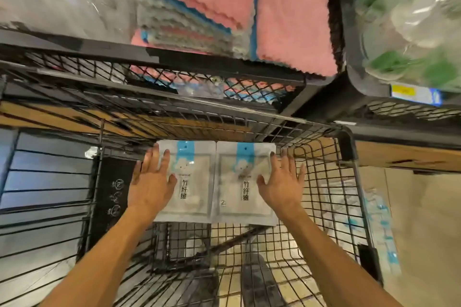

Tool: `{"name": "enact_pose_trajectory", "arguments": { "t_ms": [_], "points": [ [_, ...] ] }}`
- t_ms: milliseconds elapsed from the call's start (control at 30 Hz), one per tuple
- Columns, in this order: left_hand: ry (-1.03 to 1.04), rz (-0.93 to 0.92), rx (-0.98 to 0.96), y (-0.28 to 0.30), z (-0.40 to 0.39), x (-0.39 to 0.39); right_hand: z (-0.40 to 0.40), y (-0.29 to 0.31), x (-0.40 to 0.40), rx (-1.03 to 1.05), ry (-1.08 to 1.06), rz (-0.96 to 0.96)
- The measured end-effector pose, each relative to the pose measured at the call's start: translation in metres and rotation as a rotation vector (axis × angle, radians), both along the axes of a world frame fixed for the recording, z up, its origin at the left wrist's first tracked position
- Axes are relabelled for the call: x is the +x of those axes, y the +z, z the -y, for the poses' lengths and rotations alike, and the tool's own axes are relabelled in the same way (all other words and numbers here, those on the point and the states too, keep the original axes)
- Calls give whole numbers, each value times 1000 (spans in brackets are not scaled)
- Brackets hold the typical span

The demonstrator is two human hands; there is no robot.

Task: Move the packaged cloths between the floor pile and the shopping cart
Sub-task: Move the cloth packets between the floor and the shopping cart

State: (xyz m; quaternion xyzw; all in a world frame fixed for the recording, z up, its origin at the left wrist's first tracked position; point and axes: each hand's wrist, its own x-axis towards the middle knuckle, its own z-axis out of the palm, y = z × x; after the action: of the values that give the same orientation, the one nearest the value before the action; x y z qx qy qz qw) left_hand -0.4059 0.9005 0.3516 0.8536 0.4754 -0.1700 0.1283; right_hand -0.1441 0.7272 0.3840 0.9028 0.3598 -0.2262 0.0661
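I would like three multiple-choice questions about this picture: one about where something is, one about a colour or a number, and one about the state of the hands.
1. Where do the packaged cloths lie?
A. inside the shopping cart
B. on the shelf above
C. under the cart

2. How many packs lie side by side between the hands?
A. one
B. two
C. four

3. How are the left hand and the right hand?
A. both fists
B. one holds a pink towel
C. both flat, fingers straight

Answers: 1 A, the wire walls surround the packs. 2 B, two blue-topped packs touch at their edges. 3 C, each hand lies with spread fingers at a pack's outer edge.
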Motion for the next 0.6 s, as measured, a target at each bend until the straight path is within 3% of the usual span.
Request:
{"name": "enact_pose_trajectory", "arguments": {
  "t_ms": [600],
  "points": [
    [82, 44, 208, 290, -6, 61, -15, 255, 30, 201, 128, -52]
  ]
}}
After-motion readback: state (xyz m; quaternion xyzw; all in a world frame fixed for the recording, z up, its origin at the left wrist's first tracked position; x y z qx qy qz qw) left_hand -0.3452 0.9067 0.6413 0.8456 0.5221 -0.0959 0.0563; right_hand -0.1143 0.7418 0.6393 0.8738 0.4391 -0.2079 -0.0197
